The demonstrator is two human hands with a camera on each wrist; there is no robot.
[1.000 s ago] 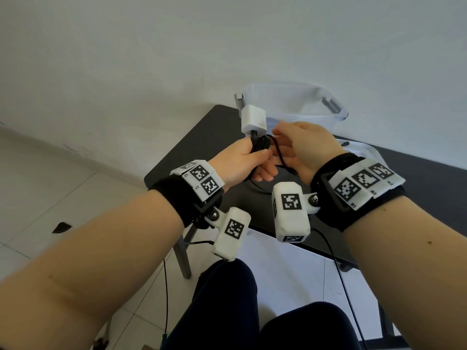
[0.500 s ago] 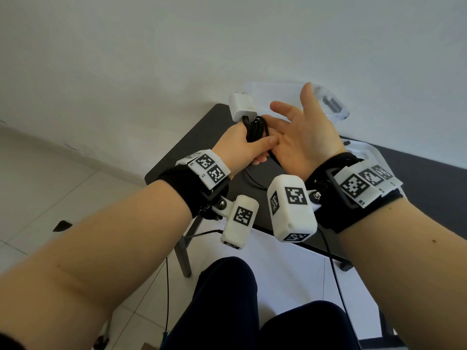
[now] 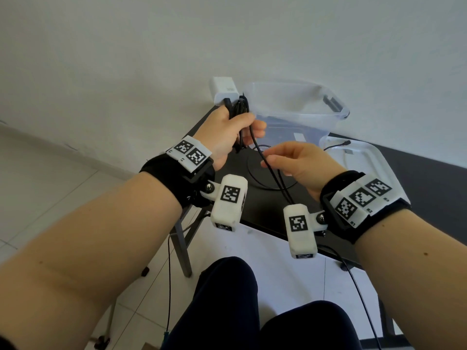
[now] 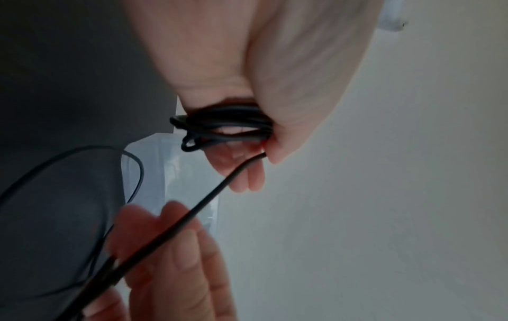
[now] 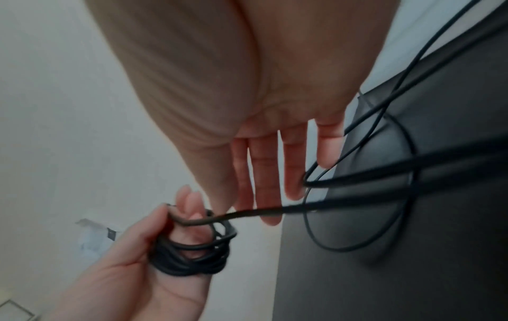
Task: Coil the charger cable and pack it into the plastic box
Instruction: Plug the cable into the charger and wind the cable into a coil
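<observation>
My left hand [image 3: 235, 127] grips a bundle of black charger cable [image 4: 219, 123] loops, held above the table's left end. The white charger adapter [image 3: 224, 90] sticks up above that fist. One free cable strand [image 3: 271, 173] runs down from the bundle to my right hand [image 3: 290, 160], which pinches it between thumb and fingers, nearer to me. The rest of the cable lies in a loose loop [image 5: 343, 250] on the black table [image 3: 417, 178]. The clear plastic box [image 3: 290, 104] stands open just behind both hands.
The box's clear lid [image 3: 366, 157] lies flat on the table to the right of the box. A white wall rises right behind the table. My knees and thin hanging wires are below the table's near edge.
My right hand, spread open beside the bundle half a second ago, has dropped back toward me and now pinches the free strand. My left hand has lifted the bundle and adapter farther away.
</observation>
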